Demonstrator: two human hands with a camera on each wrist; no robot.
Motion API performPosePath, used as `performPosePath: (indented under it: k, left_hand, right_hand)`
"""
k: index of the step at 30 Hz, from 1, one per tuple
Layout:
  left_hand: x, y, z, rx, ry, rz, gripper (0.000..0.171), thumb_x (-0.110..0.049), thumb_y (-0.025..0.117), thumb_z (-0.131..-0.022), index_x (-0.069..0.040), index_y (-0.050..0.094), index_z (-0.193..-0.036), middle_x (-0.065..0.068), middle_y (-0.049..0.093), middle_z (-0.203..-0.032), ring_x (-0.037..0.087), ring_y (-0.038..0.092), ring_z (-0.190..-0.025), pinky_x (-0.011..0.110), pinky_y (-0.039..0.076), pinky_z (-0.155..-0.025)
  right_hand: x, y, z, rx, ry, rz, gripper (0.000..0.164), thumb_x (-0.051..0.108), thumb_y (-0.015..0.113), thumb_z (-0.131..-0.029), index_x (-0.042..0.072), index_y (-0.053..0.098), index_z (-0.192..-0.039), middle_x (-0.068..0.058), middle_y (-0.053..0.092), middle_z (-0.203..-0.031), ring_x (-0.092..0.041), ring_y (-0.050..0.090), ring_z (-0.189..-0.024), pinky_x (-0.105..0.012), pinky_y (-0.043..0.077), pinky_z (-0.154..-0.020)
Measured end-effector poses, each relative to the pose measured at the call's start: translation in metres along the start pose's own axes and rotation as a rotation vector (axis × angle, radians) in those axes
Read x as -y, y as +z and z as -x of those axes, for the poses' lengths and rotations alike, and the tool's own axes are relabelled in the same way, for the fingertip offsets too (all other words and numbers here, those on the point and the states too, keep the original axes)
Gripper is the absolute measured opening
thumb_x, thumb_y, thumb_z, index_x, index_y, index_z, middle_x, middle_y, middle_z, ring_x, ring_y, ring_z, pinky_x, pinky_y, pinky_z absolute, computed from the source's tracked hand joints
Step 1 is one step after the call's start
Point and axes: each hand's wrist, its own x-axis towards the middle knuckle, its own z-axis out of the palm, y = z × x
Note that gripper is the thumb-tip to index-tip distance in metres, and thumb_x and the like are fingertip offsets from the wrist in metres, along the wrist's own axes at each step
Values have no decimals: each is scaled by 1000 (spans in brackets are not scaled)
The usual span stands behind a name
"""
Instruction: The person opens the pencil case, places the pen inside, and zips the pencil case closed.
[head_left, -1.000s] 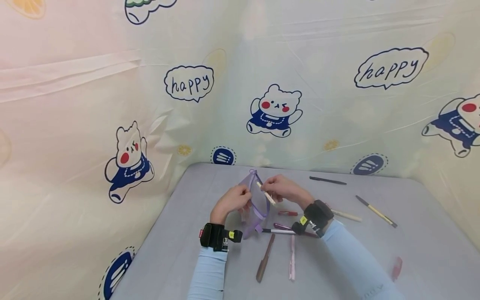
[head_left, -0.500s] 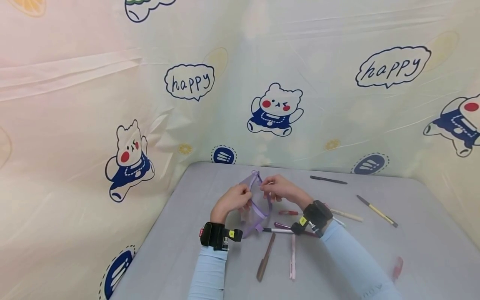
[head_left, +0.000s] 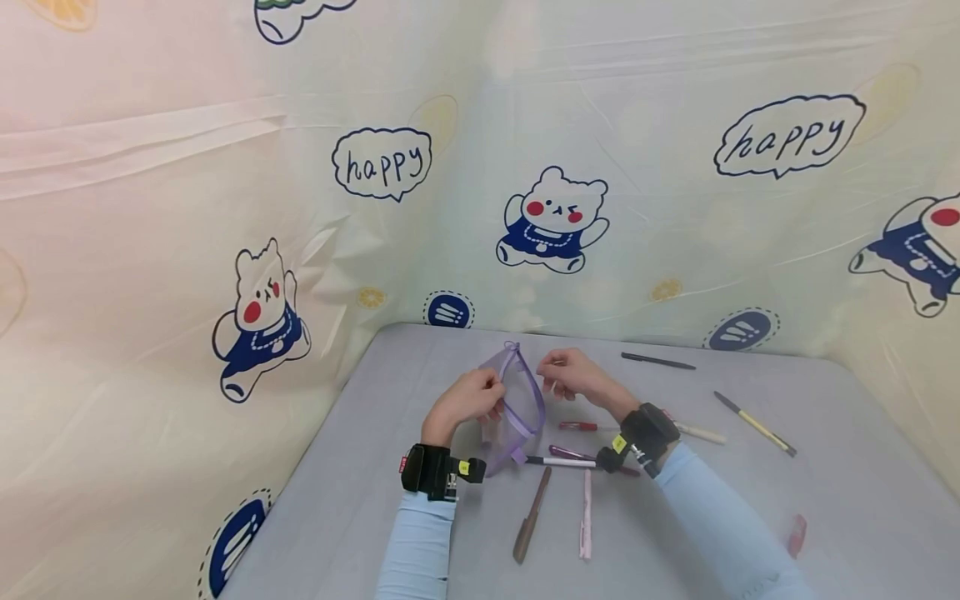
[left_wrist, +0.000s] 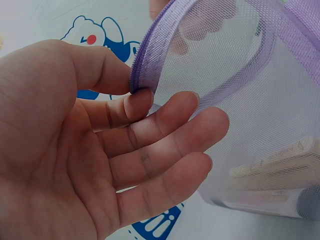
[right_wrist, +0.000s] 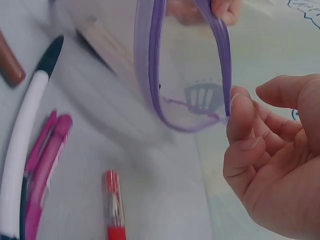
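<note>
With the pouch [head_left: 519,421] as our clock's centre in the head view, we see the left hand [head_left: 463,402] at nine, on the rim [left_wrist: 155,60], and the right hand [head_left: 577,377] near two. A first pen [left_wrist: 275,160] lies low inside the pouch. On the table [head_left: 337,500], we find a second pen [head_left: 578,426] just past three, a third pen [head_left: 586,515] at five and a fourth pen [head_left: 530,518] at six; farther out, a fifth pen [head_left: 755,424] lies at three. Behind, at twelve, hangs the curtain [head_left: 465,233]

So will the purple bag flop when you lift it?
Probably floppy: the bag is thin, see-through mesh. Its zipper edge may be stiffer, as it bows open in a curve. It might sag low down, where pale things show inside.
</note>
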Motion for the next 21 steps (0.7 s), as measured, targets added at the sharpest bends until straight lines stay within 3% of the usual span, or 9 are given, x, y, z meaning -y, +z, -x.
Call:
performPosePath:
  k: [6,14,21]
  left_hand:
    - [-2,1,-1,7,4,6,18,-21,47,-99,-7,56,-90,8,65,-82,30,69,-77,38,57,-63]
    - [1,2,0,6,12,3,18,-20,47,-100,-8,56,-91,8,64,-83,26,69,-75,44,58,-66]
    - [2,2,-1,3,15,1,18,-21,47,-100,-9,56,-91,7,64,-83,25,68,-75,37,56,-63]
  right_hand:
    - [-14,-15,1,-15,16,64,22,22,57,-97,3,65,-106,-10,67,-80,-14,56,-56,-24,41,-47]
    - [-32,-37,0,-22,64,211,33,22,54,-97,-5,60,-115,-12,70,-87,-16,60,-64,-24,44,-51]
    - [-43,-57,-3,-90,99,468,29,22,54,-96,0,61,-113,-15,69,-99,-19,65,-70,-26,48,-56]
